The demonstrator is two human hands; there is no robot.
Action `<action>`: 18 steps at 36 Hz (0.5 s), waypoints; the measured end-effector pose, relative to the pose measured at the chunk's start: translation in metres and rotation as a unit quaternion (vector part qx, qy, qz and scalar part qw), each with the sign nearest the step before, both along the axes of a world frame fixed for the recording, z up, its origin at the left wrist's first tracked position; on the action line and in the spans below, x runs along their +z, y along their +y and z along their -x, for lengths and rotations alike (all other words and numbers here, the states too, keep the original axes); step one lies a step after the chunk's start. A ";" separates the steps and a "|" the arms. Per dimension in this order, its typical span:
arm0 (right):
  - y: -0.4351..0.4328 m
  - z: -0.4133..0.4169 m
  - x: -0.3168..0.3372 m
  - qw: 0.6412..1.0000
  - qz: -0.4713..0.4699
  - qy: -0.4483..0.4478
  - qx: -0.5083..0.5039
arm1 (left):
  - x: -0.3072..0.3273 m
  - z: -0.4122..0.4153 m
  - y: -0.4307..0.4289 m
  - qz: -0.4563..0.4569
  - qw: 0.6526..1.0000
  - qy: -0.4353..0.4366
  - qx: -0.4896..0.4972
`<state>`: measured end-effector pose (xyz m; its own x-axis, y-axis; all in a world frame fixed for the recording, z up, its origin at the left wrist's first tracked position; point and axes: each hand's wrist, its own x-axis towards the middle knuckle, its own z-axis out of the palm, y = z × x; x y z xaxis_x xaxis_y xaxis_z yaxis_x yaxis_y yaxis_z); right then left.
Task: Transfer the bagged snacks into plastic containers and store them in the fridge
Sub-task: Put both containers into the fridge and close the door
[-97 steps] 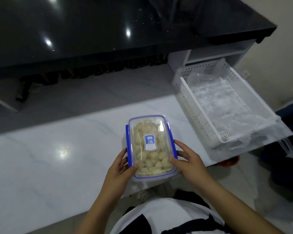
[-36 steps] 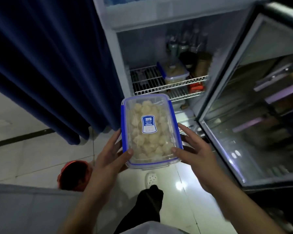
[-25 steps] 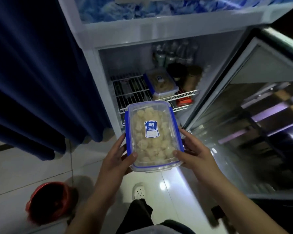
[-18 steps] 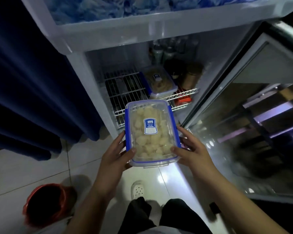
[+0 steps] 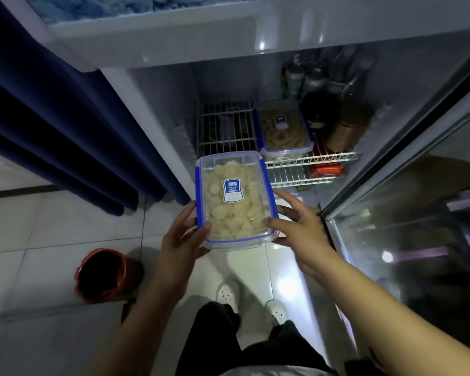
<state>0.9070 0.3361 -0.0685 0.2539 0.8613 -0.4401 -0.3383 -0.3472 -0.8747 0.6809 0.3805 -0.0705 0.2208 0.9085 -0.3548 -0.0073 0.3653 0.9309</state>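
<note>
In the head view, the person stands before an open white fridge [image 5: 158, 123] and holds a clear rectangular plastic container with a blue-clipped lid and a blue label [image 5: 235, 199], packed with pale yellowish snack pieces. The left hand [image 5: 183, 240] is clamped on the container's near left corner, thumb on the lid and fingers underneath. The right hand [image 5: 300, 229] is clamped on the near right corner in the same way. The container is carried roughly level in the air, in front of the fridge opening and just short of the white wire shelf [image 5: 228, 131], not yet resting on anything.

On that shelf sits a second clear lidded container with blue clips [image 5: 282, 130], holding darker brownish contents, towards the right. Dark bottles and jars [image 5: 323, 104] stand behind and beside it. The left part of the shelf, beside the stored container, looks bare. The glass fridge door [image 5: 418, 213] stands swung open on the right. A red bucket [image 5: 101, 275] stands on the white tiled floor [image 5: 38, 226] at lower left, near a dark blue curtain [image 5: 52, 118].

The step in hand appears to be the storing: the snacks are already boxed and sealed. The next move likely calls for reaching forward and slightly down, sliding the container onto the bare left part of the shelf beside the stored one, keeping it level and clear of the shelf's front rail, then letting go.
</note>
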 end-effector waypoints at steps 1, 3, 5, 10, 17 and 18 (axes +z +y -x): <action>0.004 -0.002 -0.004 1.000 0.002 0.003 0.000 | -0.002 -0.005 0.001 0.000 1.000 0.002 0.009; 0.013 -0.005 -0.010 1.000 0.008 0.003 0.000 | -0.006 -0.013 0.004 -0.006 1.000 0.003 0.014; 0.024 -0.007 -0.015 1.000 0.016 0.000 -0.003 | -0.009 -0.020 0.010 -0.019 1.000 0.011 0.006; 0.064 -0.009 -0.028 1.000 0.029 -0.012 -0.004 | -0.025 -0.026 0.041 -0.071 0.996 0.036 -0.049; 0.111 -0.004 -0.048 0.998 0.051 -0.036 -0.019 | -0.053 -0.031 0.090 -0.131 0.978 0.122 -0.105; 0.114 -0.004 -0.050 0.998 0.050 -0.043 -0.019 | -0.057 -0.032 0.094 -0.144 0.973 0.146 -0.103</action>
